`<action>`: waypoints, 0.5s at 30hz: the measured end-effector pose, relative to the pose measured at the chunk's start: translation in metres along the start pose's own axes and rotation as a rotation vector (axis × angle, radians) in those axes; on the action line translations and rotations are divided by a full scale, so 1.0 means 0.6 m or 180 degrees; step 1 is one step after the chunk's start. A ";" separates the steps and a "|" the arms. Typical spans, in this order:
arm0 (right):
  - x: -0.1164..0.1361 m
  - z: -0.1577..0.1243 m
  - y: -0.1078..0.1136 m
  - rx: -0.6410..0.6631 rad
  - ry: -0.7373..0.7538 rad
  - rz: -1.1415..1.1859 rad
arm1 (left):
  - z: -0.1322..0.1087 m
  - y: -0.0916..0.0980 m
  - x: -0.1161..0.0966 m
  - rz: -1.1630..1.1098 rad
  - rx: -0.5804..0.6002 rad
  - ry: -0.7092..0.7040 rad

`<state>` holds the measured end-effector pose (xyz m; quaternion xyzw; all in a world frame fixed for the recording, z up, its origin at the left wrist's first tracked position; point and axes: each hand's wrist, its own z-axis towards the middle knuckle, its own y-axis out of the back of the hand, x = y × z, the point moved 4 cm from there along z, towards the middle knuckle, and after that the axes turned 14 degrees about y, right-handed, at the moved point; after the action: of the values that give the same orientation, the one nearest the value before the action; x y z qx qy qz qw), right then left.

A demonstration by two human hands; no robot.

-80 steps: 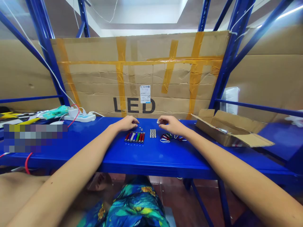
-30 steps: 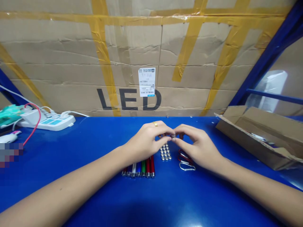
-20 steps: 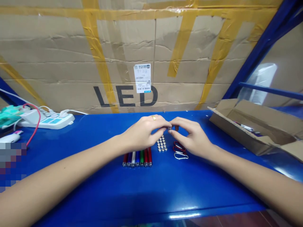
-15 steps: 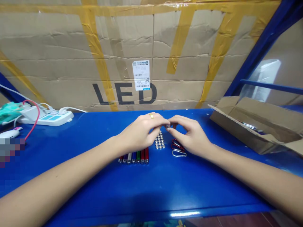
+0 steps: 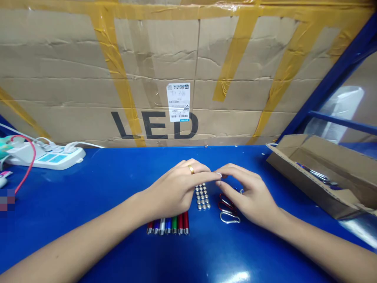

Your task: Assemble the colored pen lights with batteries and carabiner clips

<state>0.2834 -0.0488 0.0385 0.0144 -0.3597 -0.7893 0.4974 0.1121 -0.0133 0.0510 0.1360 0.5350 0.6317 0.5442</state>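
My left hand (image 5: 182, 188), with a gold ring, reaches in from the left with its index finger stretched to the fingertips of my right hand (image 5: 253, 192). My right thumb and forefinger are pinched close together there. Whatever lies between the fingertips is too small and covered to make out. Below them stand rows of small silver button cells (image 5: 203, 201). Partly under my left hand lies a row of slim metal tubes (image 5: 168, 226) in red, blue, silver and green with silver ends. By my right hand are silver and red carabiners (image 5: 230, 217), partly covered by it.
An open cardboard box (image 5: 309, 181) holding shiny metal items sits on the right of the blue table (image 5: 123, 255). A white power strip (image 5: 61, 157) with plugs and cables is at the left. Behind rises a large taped carton (image 5: 165, 51) marked LED.
The view has shifted, so the table items appear lower. My left index finger now reaches out straighter over the right fingertips. Both hands stay together above the button cells.
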 end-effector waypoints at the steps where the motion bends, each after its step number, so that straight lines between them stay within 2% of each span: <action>1: 0.001 0.000 0.000 0.0014 0.0026 -0.0034 | -0.002 -0.001 0.001 0.0014 0.0031 0.0011; 9: 0.012 -0.004 -0.006 0.0088 0.0343 -0.0235 | -0.026 -0.010 -0.007 0.0164 0.0061 -0.0060; 15: 0.019 -0.002 -0.006 -0.0017 0.0450 -0.0350 | -0.026 -0.008 -0.015 0.0360 -0.0013 -0.0161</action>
<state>0.2756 -0.0575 0.0393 0.0885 -0.3202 -0.8134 0.4775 0.1064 -0.0298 0.0447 0.1808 0.5114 0.6589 0.5213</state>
